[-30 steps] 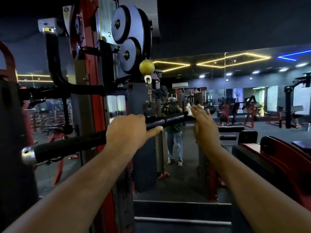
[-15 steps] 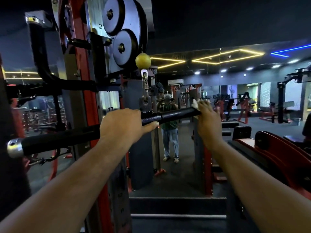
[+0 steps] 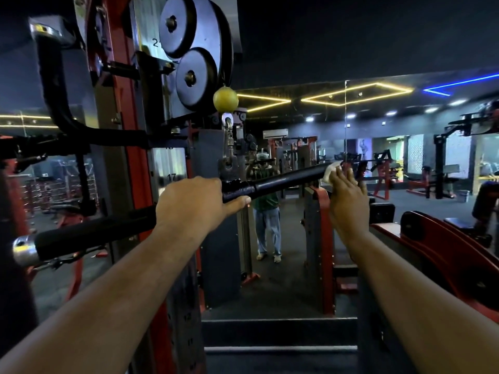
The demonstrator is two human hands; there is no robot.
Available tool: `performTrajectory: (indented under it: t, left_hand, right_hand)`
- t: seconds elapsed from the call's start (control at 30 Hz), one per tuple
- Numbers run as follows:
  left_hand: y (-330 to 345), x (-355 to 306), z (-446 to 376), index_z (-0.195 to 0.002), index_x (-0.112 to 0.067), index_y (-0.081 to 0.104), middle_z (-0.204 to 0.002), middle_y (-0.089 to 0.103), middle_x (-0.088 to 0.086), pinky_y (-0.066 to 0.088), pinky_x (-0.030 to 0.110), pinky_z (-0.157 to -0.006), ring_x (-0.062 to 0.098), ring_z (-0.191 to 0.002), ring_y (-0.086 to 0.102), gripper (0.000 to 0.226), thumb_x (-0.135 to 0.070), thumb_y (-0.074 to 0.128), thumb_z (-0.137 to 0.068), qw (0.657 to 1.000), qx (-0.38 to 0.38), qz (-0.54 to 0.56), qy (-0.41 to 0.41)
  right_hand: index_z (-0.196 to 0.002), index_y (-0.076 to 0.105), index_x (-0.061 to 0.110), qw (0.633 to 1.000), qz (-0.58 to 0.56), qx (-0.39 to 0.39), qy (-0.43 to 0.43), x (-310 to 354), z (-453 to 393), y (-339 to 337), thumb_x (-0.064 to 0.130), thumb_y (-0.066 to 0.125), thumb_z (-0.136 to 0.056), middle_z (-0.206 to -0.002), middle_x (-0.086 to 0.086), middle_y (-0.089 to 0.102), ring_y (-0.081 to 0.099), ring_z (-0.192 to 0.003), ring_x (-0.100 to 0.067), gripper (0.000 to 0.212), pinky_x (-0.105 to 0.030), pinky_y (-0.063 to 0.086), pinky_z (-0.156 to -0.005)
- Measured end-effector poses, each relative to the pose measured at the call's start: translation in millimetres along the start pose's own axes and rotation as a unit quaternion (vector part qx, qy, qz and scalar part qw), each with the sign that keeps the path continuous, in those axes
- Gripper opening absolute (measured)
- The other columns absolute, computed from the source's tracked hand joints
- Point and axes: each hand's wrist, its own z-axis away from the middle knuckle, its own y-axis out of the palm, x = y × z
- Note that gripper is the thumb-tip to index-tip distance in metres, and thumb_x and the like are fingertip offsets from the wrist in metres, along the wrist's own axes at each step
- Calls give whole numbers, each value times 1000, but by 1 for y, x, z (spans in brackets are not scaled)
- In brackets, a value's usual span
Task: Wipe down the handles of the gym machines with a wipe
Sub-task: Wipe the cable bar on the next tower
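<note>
Dim gym floor, mirror wall ahead, yellow and blue ceiling strips. Near: both forearms reach forward. Left hand is wrapped over the long black pull-down bar with chrome end cap, fingers curled closed around it near the centre, thumb tip showing under the bar. Bar slopes up to the right; the chrome cap is at its low left end. Right hand is at the bar's high right end, fingers together and bent, pressing a small white wipe against the tip; only an edge of the wipe shows past the fingers. Behind the bar: red and grey cable-machine upright, two grey pulley wheels, yellow ball stopper above the clip. Readable on the upright: "2" up top, "17" beside the left hand. Far: mirror shows a standing person's reflection.
</note>
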Motion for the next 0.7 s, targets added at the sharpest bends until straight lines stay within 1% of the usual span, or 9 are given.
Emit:
performTrajectory:
  t: [0.03,0.1,0.17,0.27,0.33,0.37,0.43,0.57,0.7]
  left_hand:
    - [1,-1,-1,-93,-23,53,-71,57,-2,48,33,-55,16,-61,56,79,-92,17,-83,1000,5,4,-3]
    - [3,-5,-2,-96,-23,54,-72,57,-2,45,32,-53,16,-62,55,80,-92,17,-83,1000,10,12,-6]
    - [3,-8,-2,-98,-22,55,-73,57,-1,46,32,-54,17,-62,57,82,-93,16,-82,1000,10,15,-8]
    - [0,-13,-2,-98,-23,55,-73,56,-2,41,31,-52,15,-60,53,80,-92,19,-82,999,17,25,-15]
    - [-1,-14,-2,-96,-23,53,-73,54,-3,38,32,-52,14,-60,50,78,-93,21,-82,999,18,32,-20]
    - [-2,-14,-1,-95,-23,52,-73,53,-3,37,32,-51,14,-59,48,77,-93,21,-82,999,15,32,-20]
    - [-2,-13,1,-92,-23,50,-72,52,-3,36,31,-50,14,-57,46,76,-93,20,-82,999,3,29,-18]
    - [1,-5,6,-89,-24,53,-69,56,-2,47,31,-52,16,-59,56,79,-93,15,-81,1000,-16,8,-12]
    - [0,-2,8,-89,-24,52,-70,55,-2,44,31,-51,17,-61,55,78,-93,17,-82,1000,-13,11,-22]
  right_hand:
    - [-146,46,22,999,-46,1,25,11,5,-2,16,53,-103,-152,-4,49,40,-144,-21,44,-47,38,-116]
    - [-138,53,26,964,-246,-3,104,55,24,-16,10,45,-106,-121,-4,65,63,-102,-14,37,-20,54,-81]
    - [-127,58,28,870,-451,-8,198,107,49,-33,11,42,-107,-96,5,61,56,-78,-10,31,-15,47,-60]
    - [-109,67,20,654,-687,22,317,170,80,-35,8,43,-106,-97,-4,67,61,-87,-16,27,-26,51,-76]
    - [-117,67,11,507,-775,47,373,197,88,-34,7,45,-106,-109,-12,73,69,-102,-22,25,-33,55,-94]
    - [-120,66,7,461,-795,52,390,201,86,-35,7,45,-106,-111,-15,72,69,-104,-25,25,-36,55,-98]
    - [-112,66,5,442,-792,38,420,189,65,-45,11,46,-106,-102,-14,71,68,-94,-25,22,-35,57,-89]
    - [-107,62,7,487,-715,-34,501,120,-4,-64,13,48,-105,-89,-5,64,61,-72,-12,16,-20,51,-58]
    - [-103,62,13,553,-693,-54,459,107,-26,-61,11,42,-106,-87,-2,61,62,-79,-13,21,-24,58,-65]
